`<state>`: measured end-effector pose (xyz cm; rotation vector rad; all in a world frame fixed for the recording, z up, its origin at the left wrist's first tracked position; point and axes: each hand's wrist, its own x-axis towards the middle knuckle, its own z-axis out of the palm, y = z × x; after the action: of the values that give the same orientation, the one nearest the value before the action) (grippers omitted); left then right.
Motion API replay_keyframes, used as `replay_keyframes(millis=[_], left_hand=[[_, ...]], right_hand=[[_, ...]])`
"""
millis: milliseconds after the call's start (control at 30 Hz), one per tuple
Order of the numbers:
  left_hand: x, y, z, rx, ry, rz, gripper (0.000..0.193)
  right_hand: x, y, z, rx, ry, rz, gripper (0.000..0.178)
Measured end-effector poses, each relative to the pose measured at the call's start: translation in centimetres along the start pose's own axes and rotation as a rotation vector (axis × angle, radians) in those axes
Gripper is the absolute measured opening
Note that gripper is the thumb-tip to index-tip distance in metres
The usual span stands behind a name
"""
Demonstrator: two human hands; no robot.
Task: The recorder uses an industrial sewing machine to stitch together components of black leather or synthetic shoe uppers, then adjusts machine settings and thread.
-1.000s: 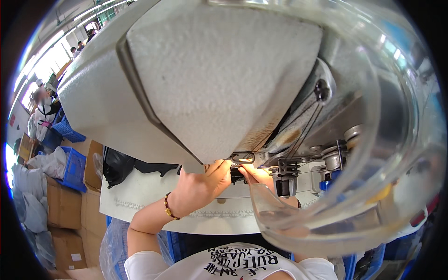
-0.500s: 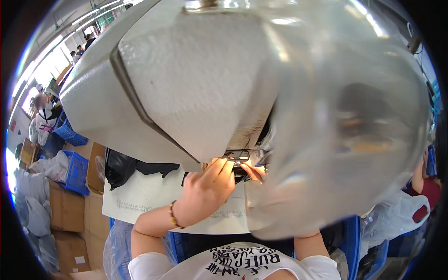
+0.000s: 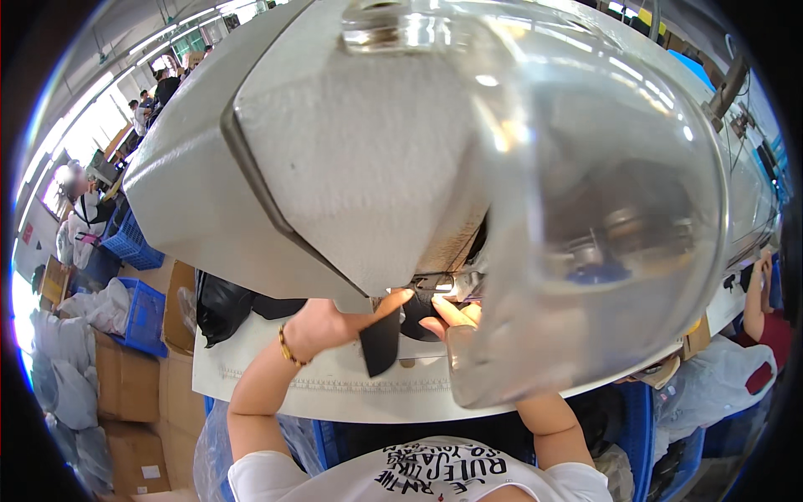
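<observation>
A sewing machine's grey-white head [image 3: 360, 159] fills the upper middle, with a lit metal part [image 3: 435, 286] low beneath it. My left hand [image 3: 335, 325], wearing a beaded bracelet, is just left of this spot. Its fingers close on a black piece of material [image 3: 381, 347], one end of which hangs below them. More black material [image 3: 418, 322] lies under the lit part. At its right edge my right hand [image 3: 456, 315] grips it between thumb and fingers. A clear plastic cover [image 3: 619, 335] hides part of my right hand and wrist.
A black bag [image 3: 222, 308] lies at the left of the white worktable [image 3: 276, 381], whose front edge carries a ruler scale. Cardboard boxes [image 3: 125, 376] and a blue crate [image 3: 144, 316] stand left. Plastic bags [image 3: 711, 381] and another person's arm [image 3: 755, 297] are at right.
My left hand has drawn left and a little down from the lit part, and a black end now hangs from it. My right fingers stay by the lit part. The view has shifted slightly.
</observation>
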<state>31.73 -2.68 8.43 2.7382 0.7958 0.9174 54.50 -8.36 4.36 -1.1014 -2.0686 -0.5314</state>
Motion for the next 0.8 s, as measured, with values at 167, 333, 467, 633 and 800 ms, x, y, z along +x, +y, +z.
replay_keyframes(millis=[167, 333, 467, 633, 800], left_hand=[[1.4, 4.1, -0.6, 0.411, 0.066, 0.205, 0.028], [1.5, 5.2, -0.1, 0.430, 0.072, 0.172, 0.032], [1.9, 5.5, 0.0, 0.384, 0.103, 0.189, 0.031], [2.1, 5.6, 0.5, 0.377, 0.160, 0.202, 0.030], [2.0, 6.0, 0.9, 0.393, 0.149, 0.139, 0.026]], right_hand=[[-2.4, 0.9, 1.0, 0.144, -0.119, 0.046, 0.035], [-2.6, 2.1, -0.7, 0.126, -0.369, -0.034, 0.045], [-2.1, 2.4, -1.1, 0.432, -0.471, 0.054, 0.046], [-1.8, 1.5, 0.2, 0.547, -0.157, 0.210, 0.030], [-2.1, 1.3, 0.5, 0.712, -0.081, 0.323, 0.026]])
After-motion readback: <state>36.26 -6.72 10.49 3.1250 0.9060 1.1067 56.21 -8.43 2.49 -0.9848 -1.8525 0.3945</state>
